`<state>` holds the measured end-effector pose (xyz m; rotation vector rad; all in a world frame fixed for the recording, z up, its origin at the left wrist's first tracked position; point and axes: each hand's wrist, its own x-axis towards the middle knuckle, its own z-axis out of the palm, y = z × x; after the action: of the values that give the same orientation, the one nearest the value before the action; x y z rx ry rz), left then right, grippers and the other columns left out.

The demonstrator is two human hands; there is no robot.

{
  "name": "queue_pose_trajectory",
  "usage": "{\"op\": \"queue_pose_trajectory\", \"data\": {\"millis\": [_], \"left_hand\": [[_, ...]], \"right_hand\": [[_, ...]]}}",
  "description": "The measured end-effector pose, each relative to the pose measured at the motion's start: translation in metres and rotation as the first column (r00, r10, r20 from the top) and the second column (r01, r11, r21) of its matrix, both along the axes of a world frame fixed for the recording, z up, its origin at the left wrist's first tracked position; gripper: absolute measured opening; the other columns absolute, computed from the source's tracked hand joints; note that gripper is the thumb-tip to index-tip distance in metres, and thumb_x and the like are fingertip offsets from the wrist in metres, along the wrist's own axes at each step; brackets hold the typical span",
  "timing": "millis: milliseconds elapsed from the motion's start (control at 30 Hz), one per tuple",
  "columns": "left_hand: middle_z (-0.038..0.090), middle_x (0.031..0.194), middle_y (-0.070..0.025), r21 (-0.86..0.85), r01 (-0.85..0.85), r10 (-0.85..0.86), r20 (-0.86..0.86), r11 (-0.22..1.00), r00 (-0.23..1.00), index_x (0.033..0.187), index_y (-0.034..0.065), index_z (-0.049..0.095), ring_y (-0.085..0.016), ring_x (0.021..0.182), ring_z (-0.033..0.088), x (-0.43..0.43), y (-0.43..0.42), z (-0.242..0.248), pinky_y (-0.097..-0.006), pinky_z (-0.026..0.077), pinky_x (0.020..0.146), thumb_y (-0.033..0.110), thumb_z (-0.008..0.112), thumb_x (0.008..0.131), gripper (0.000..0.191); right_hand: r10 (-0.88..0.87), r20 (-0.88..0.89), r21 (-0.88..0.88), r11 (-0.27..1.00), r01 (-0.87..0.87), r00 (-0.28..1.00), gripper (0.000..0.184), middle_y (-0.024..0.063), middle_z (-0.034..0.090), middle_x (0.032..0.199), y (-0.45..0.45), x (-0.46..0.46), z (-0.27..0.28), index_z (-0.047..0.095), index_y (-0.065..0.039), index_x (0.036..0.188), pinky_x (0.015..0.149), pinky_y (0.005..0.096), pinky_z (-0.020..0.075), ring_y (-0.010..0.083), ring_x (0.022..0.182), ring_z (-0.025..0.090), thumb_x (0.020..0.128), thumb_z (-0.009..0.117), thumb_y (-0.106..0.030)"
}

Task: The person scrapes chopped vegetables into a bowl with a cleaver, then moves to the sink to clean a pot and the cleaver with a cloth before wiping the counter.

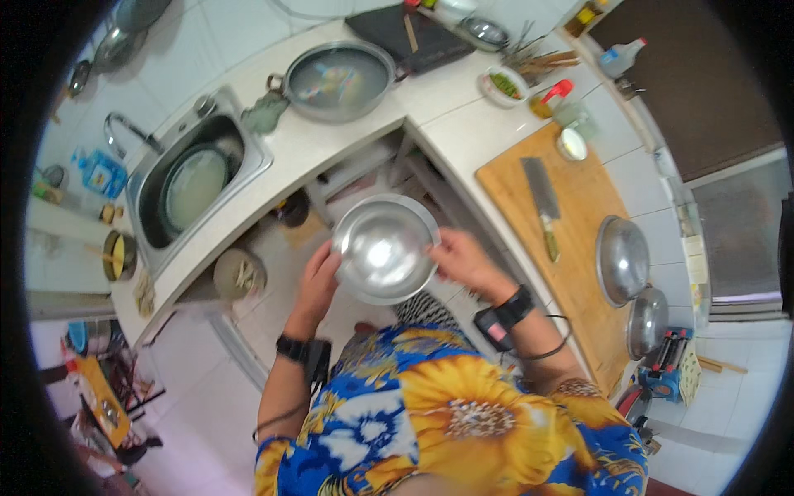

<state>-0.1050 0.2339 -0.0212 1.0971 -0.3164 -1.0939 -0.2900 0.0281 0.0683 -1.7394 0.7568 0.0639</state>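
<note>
A shiny stainless steel bowl (388,251) is held in front of my body, over the floor beside the counter corner. My left hand (317,288) grips its left rim. On the opposite rim, my right hand (462,260) has its fingers closed at the edge. Light glares off the bowl's inner bottom, and no contents can be made out. To the right, a cleaver (541,189) lies on a large wooden cutting board (515,180). Two metal bowls, one nearer (622,260) and one behind it (647,322), rest upside down along the board's right side.
A steel sink (254,164) holds a basin with cloudy liquid (197,186). A wide two-handled pan (341,115) containing liquid stands on the counter (434,102). Nearby are a green cloth (265,113) and a bowl of chopped greens (505,85). A bin (239,273) stands on the floor.
</note>
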Motion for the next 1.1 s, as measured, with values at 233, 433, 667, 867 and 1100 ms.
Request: {"op": "queue_pose_trajectory", "data": {"millis": [233,433,667,867,1100], "left_hand": [[0.061,0.108,-0.0011,-0.012,0.087,-0.086,0.099,0.996,0.991,0.124,0.0045,0.054,-0.009,0.094,0.059,0.008,-0.065,0.044,-0.0262,0.05,0.081,0.023,0.051,0.098,0.032],[0.062,0.101,-0.0003,0.145,-0.038,0.009,0.201,0.989,0.98,0.122,0.0034,0.055,-0.006,0.084,0.058,0.012,-0.082,0.033,-0.022,0.048,0.068,0.011,0.056,0.09,0.033],[0.061,0.116,-0.0079,0.315,-0.319,0.296,0.121,0.894,0.948,0.123,0.0038,0.052,-0.016,0.099,0.062,0.009,-0.041,-0.005,-0.0326,0.055,0.079,0.008,0.051,0.088,0.035],[0.06,0.096,-0.0053,0.375,-0.585,0.552,0.202,0.719,0.809,0.109,0.0026,0.056,-0.012,0.076,0.059,0.004,-0.017,-0.02,-0.0302,0.058,0.068,0.013,0.05,0.088,0.024],[0.061,0.095,-0.0105,0.322,-0.591,0.608,0.055,0.74,0.792,0.109,-0.0007,0.052,-0.017,0.073,0.063,0.02,-0.078,-0.001,-0.0288,0.057,0.062,0.012,0.053,0.089,0.024]], "right_hand": [[-0.121,0.199,-0.202,0.966,0.162,0.973,0.034,0.0005,0.057,0.064,-0.027,0.0,0.03,0.059,0.004,0.115,0.051,0.0241,0.0435,0.0075,0.055,0.053,0.09,0.06,-0.019],[-0.112,0.264,-0.211,0.962,0.171,0.958,0.047,0.0063,0.06,0.074,-0.077,-0.018,0.019,0.057,0.005,0.117,0.061,0.0273,0.0468,0.0126,0.067,0.057,0.088,0.066,-0.03],[-0.403,-0.037,-0.763,0.602,0.235,0.914,0.046,0.0246,0.062,0.102,-0.216,-0.165,-0.053,0.059,0.002,0.116,0.085,0.0427,0.0479,0.0366,0.097,0.06,0.084,0.066,-0.031],[-0.399,-0.215,-0.68,0.717,0.157,0.891,0.043,0.023,0.065,0.097,-0.237,-0.24,-0.107,0.062,0.002,0.107,0.08,0.0429,0.049,0.0362,0.092,0.063,0.083,0.067,-0.034],[-0.361,-0.257,-0.678,0.728,0.099,0.897,0.034,0.0182,0.056,0.072,-0.229,-0.223,-0.12,0.054,0.005,0.086,0.063,0.0414,0.0442,0.0326,0.066,0.053,0.08,0.072,-0.023]]}}
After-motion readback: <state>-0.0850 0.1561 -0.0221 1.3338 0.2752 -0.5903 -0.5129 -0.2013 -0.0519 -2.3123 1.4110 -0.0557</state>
